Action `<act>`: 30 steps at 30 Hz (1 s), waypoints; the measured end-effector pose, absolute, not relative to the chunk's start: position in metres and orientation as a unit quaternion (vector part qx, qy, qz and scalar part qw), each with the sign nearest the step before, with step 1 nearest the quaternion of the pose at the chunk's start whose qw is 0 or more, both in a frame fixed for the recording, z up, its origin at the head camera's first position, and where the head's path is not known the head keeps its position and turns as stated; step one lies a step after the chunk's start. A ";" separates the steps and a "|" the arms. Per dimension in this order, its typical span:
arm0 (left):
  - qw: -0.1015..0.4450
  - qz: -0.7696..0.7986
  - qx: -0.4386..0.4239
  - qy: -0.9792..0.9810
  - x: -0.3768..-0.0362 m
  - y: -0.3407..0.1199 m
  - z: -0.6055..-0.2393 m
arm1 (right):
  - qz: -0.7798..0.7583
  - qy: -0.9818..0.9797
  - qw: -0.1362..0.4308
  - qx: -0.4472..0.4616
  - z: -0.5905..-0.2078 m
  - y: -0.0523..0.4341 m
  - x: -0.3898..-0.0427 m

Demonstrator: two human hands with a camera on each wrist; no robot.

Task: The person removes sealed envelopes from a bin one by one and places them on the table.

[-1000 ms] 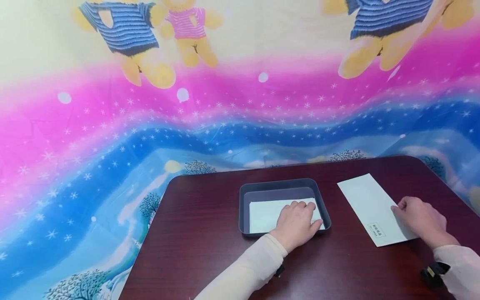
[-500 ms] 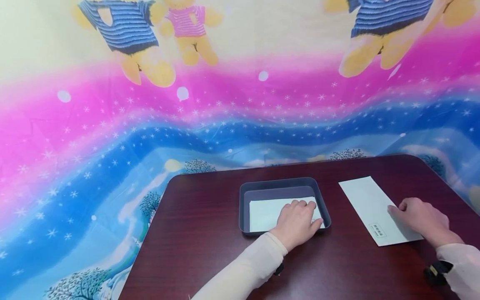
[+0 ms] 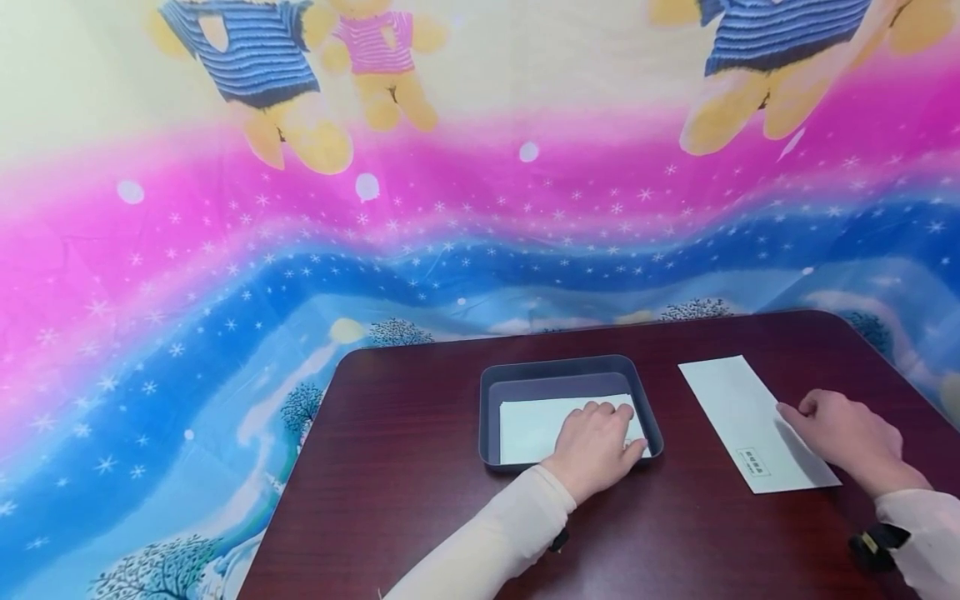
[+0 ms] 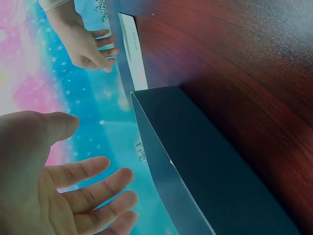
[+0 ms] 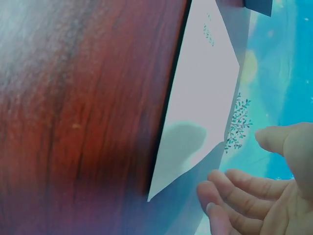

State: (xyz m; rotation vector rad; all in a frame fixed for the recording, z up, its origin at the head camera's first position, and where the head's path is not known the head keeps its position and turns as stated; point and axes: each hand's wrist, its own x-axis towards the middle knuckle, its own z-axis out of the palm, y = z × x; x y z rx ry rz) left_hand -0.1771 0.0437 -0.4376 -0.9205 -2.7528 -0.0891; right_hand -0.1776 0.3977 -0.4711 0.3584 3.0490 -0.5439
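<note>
Two hands, two papers
Left hand (image 3: 596,446) lies flat on paper (image 3: 532,427) in tray (image 3: 491,392); right hand (image 3: 843,437), fingers relaxed, touches envelope (image 3: 742,417), which runs near-far.

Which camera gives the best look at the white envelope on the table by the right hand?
The head view: the whole envelope lies flat, its printed mark showing, right hand at its edge. The right wrist view shows it close up, cropped at the top. The left wrist view catches only a distant strip.
</note>
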 end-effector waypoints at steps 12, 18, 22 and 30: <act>0.109 -0.031 -0.302 -0.947 -0.180 0.038 -0.440 | -0.198 0.978 -0.020 0.065 -0.459 0.383 -0.174; 0.105 -0.032 -0.295 -0.949 -0.181 0.034 -0.440 | -0.200 0.978 -0.038 0.049 -0.452 0.369 -0.173; 0.102 -0.039 -0.292 -0.950 -0.182 0.031 -0.441 | -0.195 0.978 -0.053 0.044 -0.448 0.358 -0.174; 0.098 -0.046 -0.283 -0.953 -0.182 0.024 -0.443 | -0.193 0.979 -0.062 0.028 -0.441 0.344 -0.173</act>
